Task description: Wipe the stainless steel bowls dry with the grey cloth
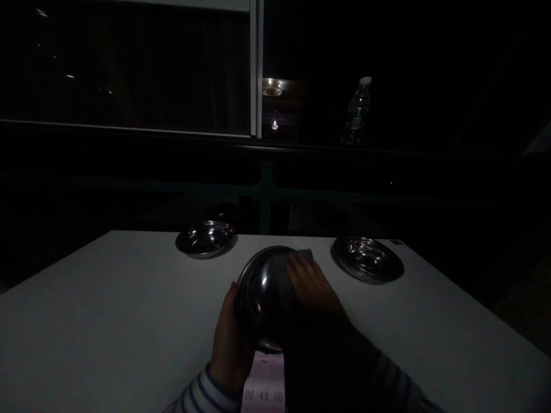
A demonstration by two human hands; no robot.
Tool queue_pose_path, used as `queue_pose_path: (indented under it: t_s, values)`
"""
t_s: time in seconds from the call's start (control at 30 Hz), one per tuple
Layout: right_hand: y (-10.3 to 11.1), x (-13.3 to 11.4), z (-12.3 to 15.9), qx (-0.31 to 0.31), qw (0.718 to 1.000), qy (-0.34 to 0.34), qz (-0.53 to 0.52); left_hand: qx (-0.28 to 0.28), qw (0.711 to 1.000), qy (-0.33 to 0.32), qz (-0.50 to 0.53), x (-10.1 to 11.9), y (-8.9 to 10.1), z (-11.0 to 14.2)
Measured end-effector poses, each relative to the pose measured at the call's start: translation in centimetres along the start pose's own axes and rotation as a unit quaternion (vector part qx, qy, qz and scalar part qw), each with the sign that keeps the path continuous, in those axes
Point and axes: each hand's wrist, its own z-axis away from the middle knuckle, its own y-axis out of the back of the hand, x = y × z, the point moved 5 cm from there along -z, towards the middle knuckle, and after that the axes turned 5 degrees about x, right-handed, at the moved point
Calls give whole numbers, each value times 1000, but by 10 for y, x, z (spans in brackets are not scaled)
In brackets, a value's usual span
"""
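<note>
In the dim head view, a shiny metal bowl [262, 298] is tilted above the table, its rounded outside toward me. My left hand [228, 344] grips its left edge, thumb along the rim. My right hand [316, 289] presses a grey cloth [306, 254] against the bowl's upper right side; most of the cloth is under the fingers and in shadow. Below the bowl is a lit phone-like screen [263, 381] reading 00:49:00.
Another metal bowl [205, 238] stands at the table's far left. What looks like a stack of metal bowls [368, 259] sits at the far right. The white table [129, 321] ends at a dark railing [266, 189]. Beyond it stands a clear bottle [358, 109] with a white cap.
</note>
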Motion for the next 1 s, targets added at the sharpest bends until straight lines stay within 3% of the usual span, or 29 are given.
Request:
queue_pose_path:
  t_s: [0.1,0.2,0.3,0.4,0.5,0.6,0.77,0.9,1.0]
  values:
    - [3,14,-36,-47,995,-67,-55,-3,1000,11,7,-6,-3,0]
    - [5,-16,-52,-55,994,-23,-95,13,999,4,45,-2,-2,-1]
    - [2,-57,-35,-31,994,53,-94,27,997,13,69,5,2,-1]
    - [-2,-76,-2,-6,993,96,-73,38,996,62,56,7,6,2]
    - [-2,-70,18,-26,992,121,-33,36,997,55,31,11,7,5]
    - [4,-54,15,-34,991,129,-22,10,999,40,11,10,5,6]
    - [8,-14,-27,-20,997,9,-77,10,1000,27,10,6,4,6]
    - [1,4,-61,-74,975,-116,-174,30,999,28,10,3,5,5]
    - [-2,-11,-77,-91,977,-80,-177,38,999,27,27,4,5,5]
